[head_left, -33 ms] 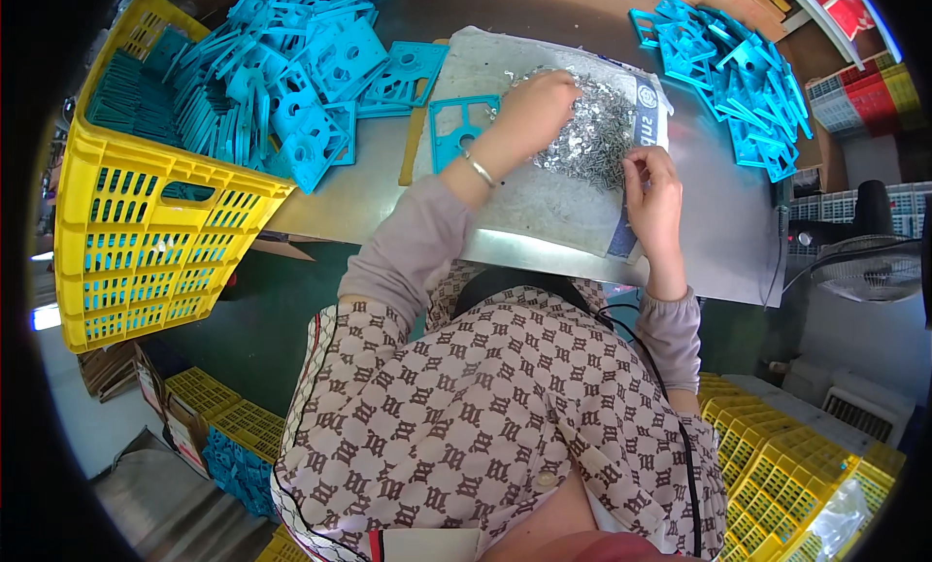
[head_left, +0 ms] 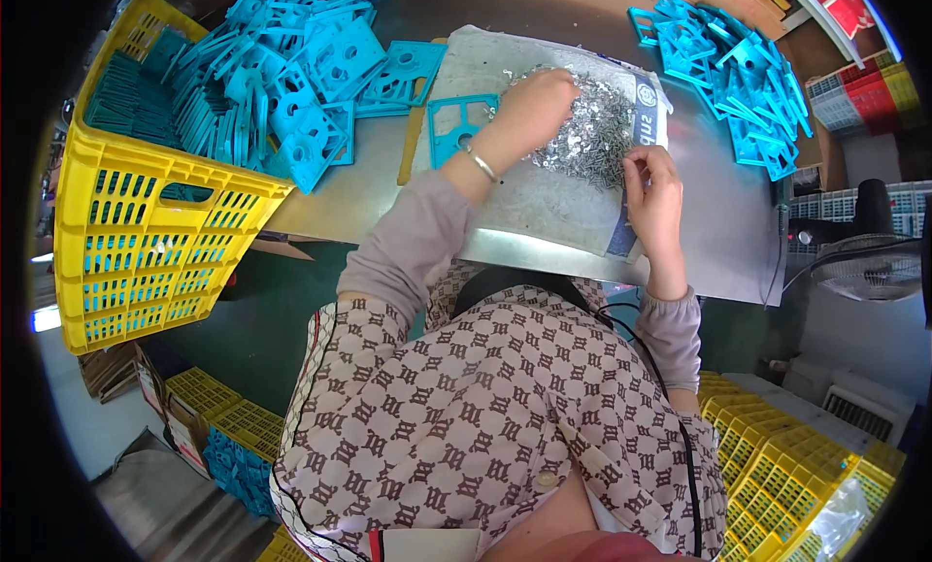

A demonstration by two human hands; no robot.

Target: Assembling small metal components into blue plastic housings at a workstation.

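Note:
My left hand (head_left: pixel 534 111), with a bangle at the wrist, reaches over the far left part of a pile of small shiny metal clips (head_left: pixel 573 140). Its fingers are bent together, and their tips are partly hidden. At the right side of the heap lie many thin metal pins (head_left: pixel 610 154). There the thumb and forefinger of my right hand (head_left: pixel 656 198) close together; anything between them is too small to make out. A turquoise plastic frame (head_left: pixel 449 122) lies flat beside my left wrist, partly covered by it. Cloth-like sheeting (head_left: pixel 544 208) lies under the pile and the frame.
On the left, a yellow crate (head_left: pixel 146 232) holds stacked turquoise plates (head_left: pixel 335 57), which spill onto the metal table (head_left: pixel 718 232). Another heap of turquoise plates (head_left: pixel 738 77) lies at the far right. A fan (head_left: pixel 869 271) and yellow crates (head_left: pixel 777 475) stand to the right.
My left hand and wrist have shifted very slightly over the pile. My right hand holds its place.

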